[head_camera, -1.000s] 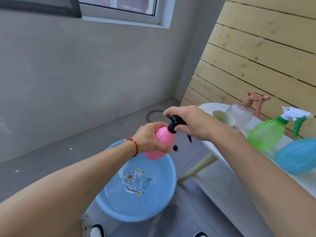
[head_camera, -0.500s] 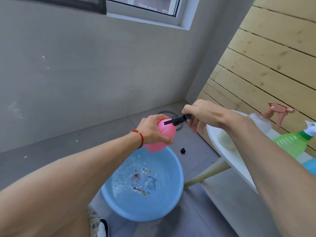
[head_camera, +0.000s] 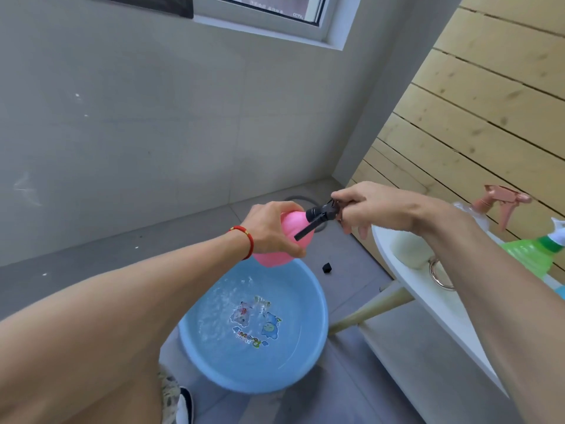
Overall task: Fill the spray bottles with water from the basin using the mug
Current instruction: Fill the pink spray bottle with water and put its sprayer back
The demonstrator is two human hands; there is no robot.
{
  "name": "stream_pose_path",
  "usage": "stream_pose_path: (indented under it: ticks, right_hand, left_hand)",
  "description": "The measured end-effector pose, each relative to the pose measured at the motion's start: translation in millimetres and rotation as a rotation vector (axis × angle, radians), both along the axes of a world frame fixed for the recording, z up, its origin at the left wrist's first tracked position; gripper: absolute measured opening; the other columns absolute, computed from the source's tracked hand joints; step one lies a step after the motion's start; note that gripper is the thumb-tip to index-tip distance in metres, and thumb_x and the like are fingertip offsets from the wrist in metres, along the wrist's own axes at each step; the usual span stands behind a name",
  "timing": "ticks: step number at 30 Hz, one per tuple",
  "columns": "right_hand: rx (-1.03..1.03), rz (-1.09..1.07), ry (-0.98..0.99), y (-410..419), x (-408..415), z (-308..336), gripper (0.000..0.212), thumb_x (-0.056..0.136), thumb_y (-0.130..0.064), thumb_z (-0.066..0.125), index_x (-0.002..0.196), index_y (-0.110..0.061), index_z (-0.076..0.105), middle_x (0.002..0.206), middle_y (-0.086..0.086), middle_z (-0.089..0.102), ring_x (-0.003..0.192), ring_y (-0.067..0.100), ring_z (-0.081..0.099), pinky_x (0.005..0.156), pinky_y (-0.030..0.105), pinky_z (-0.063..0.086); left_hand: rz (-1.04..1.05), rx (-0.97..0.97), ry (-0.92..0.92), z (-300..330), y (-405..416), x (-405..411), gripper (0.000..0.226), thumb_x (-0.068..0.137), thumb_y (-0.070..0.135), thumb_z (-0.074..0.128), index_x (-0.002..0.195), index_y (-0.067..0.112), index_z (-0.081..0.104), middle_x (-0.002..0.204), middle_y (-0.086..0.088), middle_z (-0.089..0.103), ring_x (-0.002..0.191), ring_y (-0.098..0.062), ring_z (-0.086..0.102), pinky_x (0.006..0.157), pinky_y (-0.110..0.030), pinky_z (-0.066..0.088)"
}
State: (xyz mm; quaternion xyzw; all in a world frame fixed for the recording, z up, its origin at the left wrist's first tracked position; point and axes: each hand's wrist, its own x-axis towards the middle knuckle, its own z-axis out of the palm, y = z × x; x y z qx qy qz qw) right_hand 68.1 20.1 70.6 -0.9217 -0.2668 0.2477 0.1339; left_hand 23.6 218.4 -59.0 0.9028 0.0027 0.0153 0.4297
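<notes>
Left hand [head_camera: 272,231] wrapped around the body of the pink spray bottle [head_camera: 286,240], fingers and thumb curled onto its rounded wall; bottle held tilted, neck pointing right, above the far rim of the blue basin [head_camera: 318,325]. Red cord bracelet [head_camera: 244,240] on the left wrist. Right hand [head_camera: 363,206] grips the black spray head [head_camera: 321,214] at the bottle's neck, fingers curled over its top; the black trigger lever slants down and left across the pink body. Cannot tell whether the head is fully screwed on or partly loose. Basin sits on the grey tiled floor [head_camera: 153,255] and holds water with a rippled surface (cartoon sticker visible on its bottom). Small black object [head_camera: 327,267] lies on the floor just beyond the basin, kind unclear. To the right, a white table [head_camera: 428,307] with a pale wooden leg carries a cream mug [head_camera: 406,249], largely hidden behind the right forearm, beside a clear bottle with a dusty-pink trigger head [head_camera: 504,200], then a green spray bottle [head_camera: 529,252] with a white and green head, cut off at the frame edge. A metal ring [head_camera: 440,275] lies on the tabletop near the mug. Wooden plank wall [head_camera: 489,102] behind the table; grey wall and window [head_camera: 275,7] ahead.
</notes>
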Motion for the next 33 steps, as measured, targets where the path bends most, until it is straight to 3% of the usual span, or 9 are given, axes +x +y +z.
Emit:
stream_pose_path:
  ticks: [5,8,11,17,21,24,26,30,33]
  right_hand:
    - [-0.071,0.098,-0.223,7,-2,3,0.043,0.089,-0.062,0.061,0.079,-0.022,0.073,0.065,-0.002,0.073,0.062,0.019,0.063,0.06,0.035,0.05]
    - [-0.074,0.006,-0.302,11,1,1,0.063,0.086,-0.07,0.06,0.064,-0.012,0.07,0.053,0.004,0.069,0.061,0.024,0.065,0.057,0.031,0.045]
    - [-0.03,-0.102,-0.321,18,-2,1,0.069,0.087,-0.071,0.059,0.059,-0.009,0.07,0.048,0.003,0.066,0.047,0.013,0.059,0.056,0.027,0.044]
    - [-0.046,-0.108,-0.334,26,-4,0,0.06,0.089,-0.06,0.066,0.07,-0.003,0.064,0.064,0.014,0.068,0.051,0.02,0.061,0.053,0.029,0.043]
    - [-0.055,0.051,-0.339,27,-1,2,0.037,0.089,-0.046,0.073,0.064,-0.02,0.062,0.062,0.007,0.057,0.059,0.023,0.047,0.053,0.032,0.037]
    - [0.006,0.183,-0.332,25,3,7,0.006,0.087,-0.03,0.078,0.082,-0.032,0.075,0.078,0.0,0.07,0.076,0.026,0.063,0.068,0.04,0.056]
    - [0.024,0.228,-0.354,24,4,7,0.012,0.084,-0.022,0.081,0.09,-0.032,0.079,0.084,0.0,0.074,0.084,0.024,0.068,0.077,0.044,0.058]
    - [0.027,0.219,-0.325,28,2,12,0.025,0.08,-0.02,0.083,0.074,-0.043,0.074,0.074,-0.001,0.075,0.077,0.026,0.067,0.073,0.044,0.059]
    - [0.061,0.156,-0.286,30,0,10,0.012,0.08,-0.026,0.083,0.078,-0.035,0.075,0.07,-0.002,0.074,0.07,0.019,0.067,0.068,0.04,0.058]
  left_hand:
    - [-0.004,-0.014,-0.02,-2,1,-1,0.071,0.058,0.04,0.096,0.123,0.042,0.066,0.11,0.007,0.069,0.104,-0.021,0.064,0.081,-0.033,0.058]
    - [0.0,-0.003,-0.08,-3,-1,0,0.072,0.056,0.042,0.096,0.123,0.042,0.067,0.107,0.01,0.071,0.104,-0.018,0.065,0.086,-0.032,0.058]
    - [0.005,-0.017,-0.114,-4,-2,1,0.074,0.055,0.043,0.095,0.123,0.041,0.067,0.107,0.012,0.07,0.107,-0.019,0.063,0.093,-0.037,0.056]
    - [-0.038,-0.038,-0.118,-5,1,2,0.075,0.057,0.04,0.097,0.126,0.041,0.066,0.11,0.012,0.069,0.104,-0.015,0.063,0.085,-0.029,0.055]
    - [-0.094,-0.096,-0.046,-5,5,1,0.074,0.057,0.042,0.097,0.123,0.047,0.065,0.112,0.014,0.07,0.105,-0.012,0.066,0.084,-0.031,0.059]
    - [-0.106,-0.17,0.02,-6,9,2,0.067,0.056,0.041,0.099,0.115,0.049,0.068,0.105,0.013,0.073,0.1,-0.014,0.07,0.086,-0.04,0.063]
    - [-0.155,-0.212,0.049,-7,14,3,0.058,0.059,0.036,0.099,0.109,0.043,0.07,0.104,0.006,0.075,0.099,-0.019,0.072,0.088,-0.048,0.062]
    - [-0.215,-0.258,0.086,-7,19,1,0.059,0.064,0.022,0.098,0.115,0.035,0.072,0.106,0.001,0.077,0.1,-0.022,0.073,0.091,-0.049,0.061]
    - [-0.22,-0.205,0.071,-7,18,1,0.062,0.061,0.03,0.098,0.114,0.046,0.07,0.106,0.011,0.075,0.102,-0.015,0.072,0.089,-0.046,0.063]
